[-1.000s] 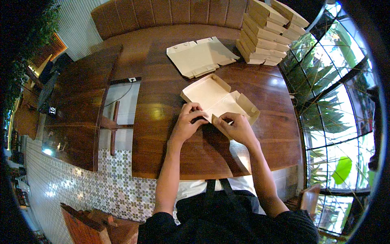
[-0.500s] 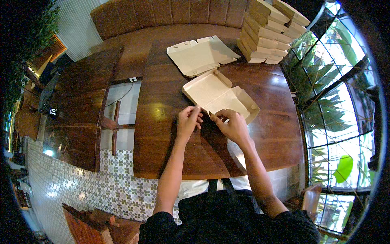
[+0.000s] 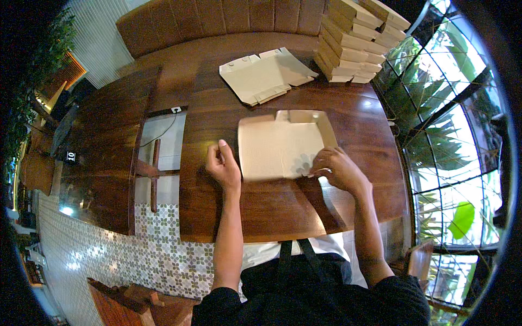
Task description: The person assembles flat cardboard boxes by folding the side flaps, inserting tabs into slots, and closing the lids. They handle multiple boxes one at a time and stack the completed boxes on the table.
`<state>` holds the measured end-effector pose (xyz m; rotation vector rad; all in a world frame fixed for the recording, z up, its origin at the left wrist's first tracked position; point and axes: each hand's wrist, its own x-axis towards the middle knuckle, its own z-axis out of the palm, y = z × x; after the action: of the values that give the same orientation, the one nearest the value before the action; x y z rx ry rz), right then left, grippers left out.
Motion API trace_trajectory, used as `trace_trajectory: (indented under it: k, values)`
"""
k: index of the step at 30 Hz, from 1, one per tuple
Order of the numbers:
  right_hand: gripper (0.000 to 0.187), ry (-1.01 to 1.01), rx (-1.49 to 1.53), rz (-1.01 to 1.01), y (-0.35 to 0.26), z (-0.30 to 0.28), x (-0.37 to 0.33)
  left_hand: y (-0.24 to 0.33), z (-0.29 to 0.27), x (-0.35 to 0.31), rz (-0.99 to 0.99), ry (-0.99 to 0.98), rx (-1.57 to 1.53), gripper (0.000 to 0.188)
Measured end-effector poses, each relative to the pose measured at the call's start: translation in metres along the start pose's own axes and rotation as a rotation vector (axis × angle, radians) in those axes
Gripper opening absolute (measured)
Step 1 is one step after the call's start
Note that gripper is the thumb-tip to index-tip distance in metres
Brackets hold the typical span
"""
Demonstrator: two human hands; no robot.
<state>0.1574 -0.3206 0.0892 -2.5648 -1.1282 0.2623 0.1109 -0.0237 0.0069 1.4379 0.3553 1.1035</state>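
A partly folded brown cardboard box [image 3: 266, 144] lies open on the wooden table in front of me, its inside facing up. Its right wall and a far corner flap stand raised, and its left part looks slightly smeared by motion. My right hand [image 3: 341, 169] is closed at the near right corner, fingers pinching the cardboard there. Just off the box's left edge is my left hand [image 3: 223, 167], fingers curled in and thumb raised, with nothing visible in it. Farther back rests a flat, unfolded cardboard box blank [image 3: 266, 76].
A tall stack of folded cardboard boxes [image 3: 353, 46] stands at the far right of the table [image 3: 217, 217]. Behind runs a brown padded bench [image 3: 217, 24]. A second wooden table [image 3: 109, 157] is at the left, across a gap. A gridded window [image 3: 451, 163] borders the right.
The box has turned so its near edge lies roughly level across my view. My left hand has moved left, away from the box. My right hand has shifted right along it.
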Motion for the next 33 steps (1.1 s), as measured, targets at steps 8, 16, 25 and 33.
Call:
trace_trajectory:
  k: [8,16,25,33]
  values:
    - [0.038,0.28,-0.013,0.186,0.017,-0.004,-0.036,-0.001,0.001,-0.001,0.003,-0.605,0.292,0.023]
    - [0.031,0.626,0.263,0.278,0.014,0.027,-0.031,-0.011,-0.009,0.001,-0.439,-0.802,0.275,0.047]
    - [0.026,0.397,0.497,0.276,-0.045,0.023,0.021,-0.004,-0.021,0.007,-0.299,-0.976,0.392,0.022]
    - [0.034,0.013,0.184,0.185,-0.073,0.074,0.132,0.009,-0.022,0.012,-0.467,-0.963,0.439,0.019]
